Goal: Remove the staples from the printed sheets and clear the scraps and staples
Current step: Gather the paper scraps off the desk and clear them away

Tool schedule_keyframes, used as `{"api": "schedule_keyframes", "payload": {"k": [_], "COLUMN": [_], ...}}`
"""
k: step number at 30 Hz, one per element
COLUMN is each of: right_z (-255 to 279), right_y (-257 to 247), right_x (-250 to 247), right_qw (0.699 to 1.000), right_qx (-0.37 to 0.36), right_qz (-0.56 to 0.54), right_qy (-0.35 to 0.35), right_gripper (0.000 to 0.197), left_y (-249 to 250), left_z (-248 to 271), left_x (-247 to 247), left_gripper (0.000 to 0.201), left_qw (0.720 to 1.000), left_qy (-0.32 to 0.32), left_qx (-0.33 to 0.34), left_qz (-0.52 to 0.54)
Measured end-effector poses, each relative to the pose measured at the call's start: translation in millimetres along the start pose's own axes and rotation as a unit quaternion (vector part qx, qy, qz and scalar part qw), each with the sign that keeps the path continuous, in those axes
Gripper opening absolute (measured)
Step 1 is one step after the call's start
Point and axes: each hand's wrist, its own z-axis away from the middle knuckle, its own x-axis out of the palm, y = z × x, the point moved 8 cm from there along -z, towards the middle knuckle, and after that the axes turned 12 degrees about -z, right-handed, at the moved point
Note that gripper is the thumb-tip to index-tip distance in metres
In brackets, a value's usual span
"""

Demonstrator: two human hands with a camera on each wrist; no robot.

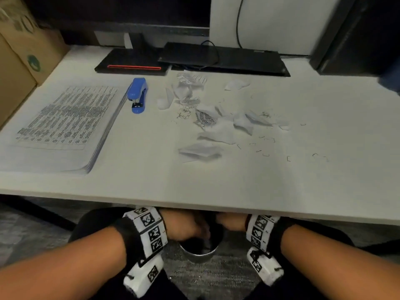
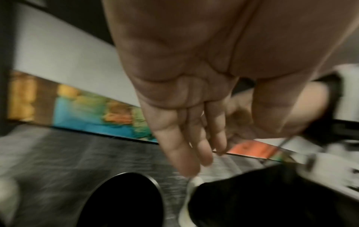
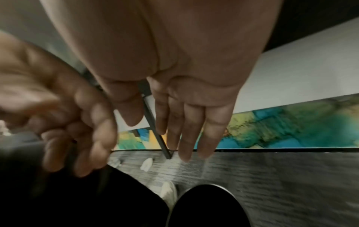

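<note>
while both hands are hanging below the desk edge point(image 1: 194, 210), they are sitting directly over a round metal bin point(image 1: 200, 252) on the floor, a placement that is reading as a drop of collected waste into it. the left hand point(image 2: 186, 107) is showing its fingers extended downward and lying close together, holding nothing visible; the right hand point(image 3: 186, 116) is likewise pointing its fingers straight down, relaxed and slightly parted, with nothing between them. no scrap or staple is showing in the air or on the palms, so whether a release is under way cannot be told. the bin's mouth is appearing black in both wrist views and its contents are not making themselves out. in the head view the desk edge is cutting off the fingers of both hands, and motion blur is softening all three views. on the desk, the torn paper scraps point(image 1: 207, 118) are lying in a loose spread right of centre, with loose staples point(image 1: 265, 148) scattered among and to the right of them, so clearing is judged unfinished. the printed sheets point(image 1: 65, 124) are resting as a stack at the left, apart from the mess, with a blue stapler point(image 1: 137, 95) just beside their far right corner. whether any staples are remaining in the stack cannot be told.
</note>
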Motion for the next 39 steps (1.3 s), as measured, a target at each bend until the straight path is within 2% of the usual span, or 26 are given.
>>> {"api": "schedule_keyframes", "payload": {"k": [1, 2, 3, 5, 6, 7, 9, 11, 12, 13, 14, 16, 18, 20, 21, 23, 26, 28, 32, 35, 37, 39], "right_z": [11, 23, 36, 68, 85, 104, 140, 164, 173, 176, 176, 166, 151, 127, 114, 87, 62, 55, 48, 41, 41, 44], "right_y": [-4, -8, -10, -20, -28, -37, -58, -87, -100, -110, -117, -123, -118, -105, -99, -87, -89, -95, -109, -110, -109, -110], "right_x": [0, -1, 0, 2, 1, -2, -19, -47, -67, -90, -117, -175, -227, -261, -270, -270, -258, -250, -242, -237, -240, -245], "right_qw": [1.0, 0.999, 0.998, 0.993, 0.991, 0.988, 0.985, 0.985, 0.987, 0.989, 0.99, 0.984, 0.963, 0.946, 0.945, 0.952, 0.96, 0.959, 0.959, 0.957, 0.953, 0.948], "right_qx": [-0.015, -0.029, -0.044, -0.063, -0.077, -0.086, -0.082, -0.098, -0.101, -0.102, -0.113, -0.137, -0.147, -0.118, -0.089, -0.028, 0.009, 0.016, -0.007, -0.021, -0.027, -0.034], "right_qz": [0.004, 0.015, 0.02, 0.027, 0.055, 0.081, 0.116, 0.088, 0.041, -0.022, -0.06, -0.072, -0.06, -0.022, 0.0, 0.035, 0.095, 0.132, 0.161, 0.172, 0.158, 0.155], "right_qy": [-0.007, -0.024, -0.05, -0.094, -0.098, -0.096, -0.093, -0.109, -0.118, -0.105, -0.058, 0.083, 0.219, 0.3, 0.315, 0.302, 0.265, 0.251, 0.232, 0.233, 0.256, 0.277], "right_gripper": [0.016, 0.02, 0.026, 0.028, 0.028, 0.029, 0.027, 0.021, 0.016, 0.011, 0.008, 0.009, 0.006, 0.002, 0.007, 0.034, 0.075, 0.081, 0.053, 0.03, 0.022, 0.018], "left_y": [16, 33, 49, 79, 91, 99, 98, 85, 79, 71, 64, 51, 46, 46, 47, 44, 35, 25, 11, 16, 22, 22], "left_z": [13, 28, 43, 71, 84, 95, 103, 103, 99, 90, 79, 58, 45, 39, 39, 38, 42, 48, 51, 44, 42, 38], "left_x": [5, 10, 8, -14, -35, -60, -115, -166, -183, -193, -199, -198, -192, -189, -190, -193, -209, -228, -273, -306, -323, -331], "left_gripper": [0.022, 0.023, 0.023, 0.022, 0.021, 0.018, 0.014, 0.022, 0.03, 0.04, 0.05, 0.061, 0.056, 0.043, 0.034, 0.02, 0.027, 0.029, 0.013, 0.016, 0.02, 0.017], "left_qw": [0.998, 0.994, 0.989, 0.983, 0.985, 0.988, 0.983, 0.958, 0.945, 0.938, 0.938, 0.945, 0.947, 0.942, 0.938, 0.932, 0.931, 0.927, 0.92, 0.907, 0.895, 0.889], "left_qy": [-0.051, -0.09, -0.102, -0.088, -0.064, -0.02, 0.12, 0.261, 0.295, 0.301, 0.285, 0.231, 0.203, 0.208, 0.217, 0.232, 0.262, 0.292, 0.335, 0.366, 0.388, 0.384], "left_qx": [0.021, 0.054, 0.094, 0.15, 0.156, 0.154, 0.139, 0.103, 0.081, 0.052, 0.026, -0.014, -0.029, -0.029, -0.027, -0.025, -0.041, -0.068, -0.11, -0.125, -0.147, -0.188], "left_qz": [-0.008, -0.029, -0.055, -0.056, -0.025, 0.005, 0.019, -0.06, -0.116, -0.163, -0.197, -0.229, -0.246, -0.262, -0.269, -0.275, -0.252, -0.224, -0.17, -0.168, -0.166, -0.164]}}
